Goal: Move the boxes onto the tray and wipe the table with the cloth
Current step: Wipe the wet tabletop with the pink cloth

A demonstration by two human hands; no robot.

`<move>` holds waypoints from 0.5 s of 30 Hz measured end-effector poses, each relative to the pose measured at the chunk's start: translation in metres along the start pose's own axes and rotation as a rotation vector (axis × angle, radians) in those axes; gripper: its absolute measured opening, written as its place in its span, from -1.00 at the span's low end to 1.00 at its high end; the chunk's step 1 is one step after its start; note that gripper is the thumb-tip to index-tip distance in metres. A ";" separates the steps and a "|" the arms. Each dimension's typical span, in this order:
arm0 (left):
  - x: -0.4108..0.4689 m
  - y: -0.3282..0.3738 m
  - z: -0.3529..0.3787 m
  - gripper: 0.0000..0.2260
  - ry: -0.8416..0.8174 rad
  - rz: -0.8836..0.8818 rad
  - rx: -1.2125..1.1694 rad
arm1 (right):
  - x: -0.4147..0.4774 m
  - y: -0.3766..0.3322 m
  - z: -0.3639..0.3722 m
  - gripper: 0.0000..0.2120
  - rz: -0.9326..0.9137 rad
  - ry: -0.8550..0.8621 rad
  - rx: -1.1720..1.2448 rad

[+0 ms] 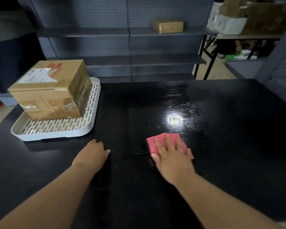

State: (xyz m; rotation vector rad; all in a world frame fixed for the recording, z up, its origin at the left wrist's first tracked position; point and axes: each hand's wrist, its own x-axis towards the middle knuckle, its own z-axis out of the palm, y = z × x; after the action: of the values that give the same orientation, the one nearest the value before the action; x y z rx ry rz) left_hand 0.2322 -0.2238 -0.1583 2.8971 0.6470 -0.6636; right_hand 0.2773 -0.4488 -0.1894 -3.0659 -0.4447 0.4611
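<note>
A taped cardboard box (51,90) with red print stands on the white slotted tray (56,129) at the table's left. A second, flatter box seems to lie under it, but I cannot tell for sure. My right hand (172,156) lies flat with straight fingers on a pink cloth (157,141), pressing it onto the black table (229,129) near the front middle. My left hand (93,154) rests on the table to the left of the cloth, fingers loosely curled, holding nothing.
Grey pegboard shelving (130,47) stands behind the table, with a small brown parcel (168,26) on an upper shelf. A folding table (248,37) with cartons stands at the back right. A lamp glare (174,119) shines on the tabletop beyond the cloth.
</note>
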 end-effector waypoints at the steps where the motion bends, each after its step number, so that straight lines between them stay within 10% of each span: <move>1: 0.000 -0.001 0.001 -0.53 0.006 0.001 -0.014 | 0.009 0.018 -0.004 -0.44 0.052 0.008 0.014; 15: 0.049 0.044 -0.019 -0.53 0.151 0.068 -0.087 | 0.138 0.091 -0.050 -0.46 0.301 -0.031 0.138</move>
State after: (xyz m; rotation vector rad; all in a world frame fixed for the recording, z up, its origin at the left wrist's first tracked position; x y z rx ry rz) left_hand 0.2987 -0.2415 -0.1629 2.8926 0.5748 -0.4010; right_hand 0.4437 -0.4953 -0.1858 -3.0010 0.0504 0.5203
